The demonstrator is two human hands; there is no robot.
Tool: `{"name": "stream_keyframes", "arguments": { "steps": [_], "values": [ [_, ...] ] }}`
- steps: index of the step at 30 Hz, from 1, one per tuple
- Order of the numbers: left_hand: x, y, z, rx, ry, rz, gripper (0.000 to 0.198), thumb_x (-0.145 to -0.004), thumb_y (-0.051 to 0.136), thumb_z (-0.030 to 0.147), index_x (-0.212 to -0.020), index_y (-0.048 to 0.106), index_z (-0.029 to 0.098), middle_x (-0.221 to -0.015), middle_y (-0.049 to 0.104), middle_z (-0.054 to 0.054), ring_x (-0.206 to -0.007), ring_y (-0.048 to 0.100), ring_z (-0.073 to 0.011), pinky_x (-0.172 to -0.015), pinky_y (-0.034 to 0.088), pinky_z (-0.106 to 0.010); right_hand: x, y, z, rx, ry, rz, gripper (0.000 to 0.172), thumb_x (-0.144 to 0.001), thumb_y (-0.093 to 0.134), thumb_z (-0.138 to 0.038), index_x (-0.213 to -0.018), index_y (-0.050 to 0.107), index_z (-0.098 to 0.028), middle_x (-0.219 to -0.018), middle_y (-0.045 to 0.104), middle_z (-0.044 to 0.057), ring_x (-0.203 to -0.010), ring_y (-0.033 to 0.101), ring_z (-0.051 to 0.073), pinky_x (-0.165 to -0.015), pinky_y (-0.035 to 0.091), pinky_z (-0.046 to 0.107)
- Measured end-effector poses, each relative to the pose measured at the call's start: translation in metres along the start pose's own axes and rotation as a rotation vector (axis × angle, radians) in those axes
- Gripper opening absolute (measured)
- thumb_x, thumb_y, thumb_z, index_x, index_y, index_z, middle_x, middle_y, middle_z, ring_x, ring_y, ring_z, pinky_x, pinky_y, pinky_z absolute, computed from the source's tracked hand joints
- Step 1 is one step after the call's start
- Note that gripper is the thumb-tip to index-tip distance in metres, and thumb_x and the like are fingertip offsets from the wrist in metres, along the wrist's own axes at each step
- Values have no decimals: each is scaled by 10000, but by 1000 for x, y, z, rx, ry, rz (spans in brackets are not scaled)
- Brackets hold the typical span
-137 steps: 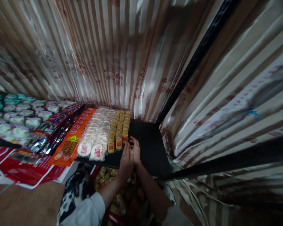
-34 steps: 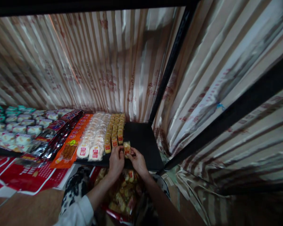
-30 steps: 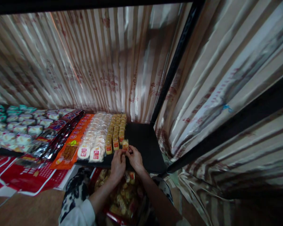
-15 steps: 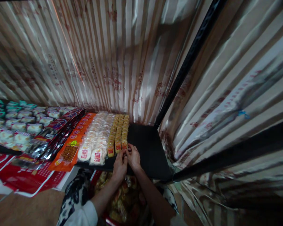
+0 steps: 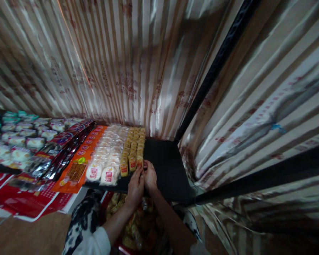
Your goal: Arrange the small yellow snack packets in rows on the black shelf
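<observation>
Both hands meet at the front of a black shelf (image 5: 164,170). My left hand (image 5: 135,187) and my right hand (image 5: 149,176) press with closed fingers against the front packet of the rightmost row of small yellow snack packets (image 5: 135,147). The packet under the fingertips (image 5: 139,161) stands in line with its row. Below my arms lies a bag of more loose yellow packets (image 5: 134,226).
Rows of white round cakes (image 5: 106,156), orange snack packs (image 5: 81,159), dark foil packs (image 5: 58,148) and teal-and-white packets (image 5: 13,134) fill the shelf to the left. Striped shiny curtain hangs behind and to the right. A black upright post (image 5: 215,67) and a crossbar (image 5: 268,177) frame the shelf.
A second ago both hands held one yellow packet above the shelf front. It now stands at the front of the rightmost row, with both hands still on it.
</observation>
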State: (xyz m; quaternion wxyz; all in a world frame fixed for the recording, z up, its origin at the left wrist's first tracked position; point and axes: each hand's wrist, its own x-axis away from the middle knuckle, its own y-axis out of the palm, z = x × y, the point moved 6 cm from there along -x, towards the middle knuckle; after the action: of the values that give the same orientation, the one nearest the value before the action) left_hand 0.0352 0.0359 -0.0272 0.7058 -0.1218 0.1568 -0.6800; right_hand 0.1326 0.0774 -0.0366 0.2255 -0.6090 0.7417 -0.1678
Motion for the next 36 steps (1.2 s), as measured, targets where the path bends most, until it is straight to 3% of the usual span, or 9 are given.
{"name": "stream_keyframes", "arguments": {
  "steps": [10,15,20,24,26,31,36],
  "values": [
    [-1,-4,2,-7,-7,-12,413,-818,369,172,-1198,528,141,-1330,476,-92,-1253,398,-167,-1090,268,-375,2,5,5,-51,16,7,333,-751,463,-167,-1076,536,-165,-1027,552,93,-826,590,165,-696,512,283],
    [18,-20,1,-45,26,66,320,-825,366,179,-1059,579,136,-1156,590,-104,-1109,518,-168,-1000,378,-353,16,-5,-4,-95,12,90,381,-774,493,-278,-1122,520,-128,-1127,513,149,-906,575,184,-656,514,266],
    [58,-39,-16,-82,-5,105,254,-802,350,138,-902,582,165,-883,626,-59,-854,596,-150,-821,476,-308,57,-18,-14,-173,4,141,306,-832,415,-303,-1063,543,-149,-1002,608,106,-846,591,158,-657,496,245],
    [92,-52,-25,-227,14,131,272,-774,338,95,-860,578,190,-938,600,-59,-952,557,-162,-890,437,-322,105,-7,-8,-206,12,-55,280,-859,382,-319,-1028,546,-168,-832,663,51,-742,620,141,-692,488,246],
    [104,-51,-35,-322,-19,75,285,-787,330,103,-886,585,185,-970,595,-70,-970,550,-167,-900,425,-321,127,4,0,-137,-30,-140,249,-857,394,-304,-979,572,-181,-857,671,50,-801,625,152,-763,474,262],
    [120,-30,-81,-697,-202,-258,279,-793,410,197,-987,602,140,-1025,608,-121,-1022,535,-240,-887,409,-369,160,41,41,94,72,-335,251,-821,397,-165,-936,620,-172,-946,680,94,-901,633,192,-824,455,295],
    [122,-14,-109,-869,-230,-381,291,-781,427,194,-1013,595,144,-1047,620,-139,-1073,508,-270,-858,411,-386,170,59,66,170,148,-388,318,-760,434,-75,-970,637,-201,-1028,673,86,-950,626,199,-848,445,302]
  ]
}}
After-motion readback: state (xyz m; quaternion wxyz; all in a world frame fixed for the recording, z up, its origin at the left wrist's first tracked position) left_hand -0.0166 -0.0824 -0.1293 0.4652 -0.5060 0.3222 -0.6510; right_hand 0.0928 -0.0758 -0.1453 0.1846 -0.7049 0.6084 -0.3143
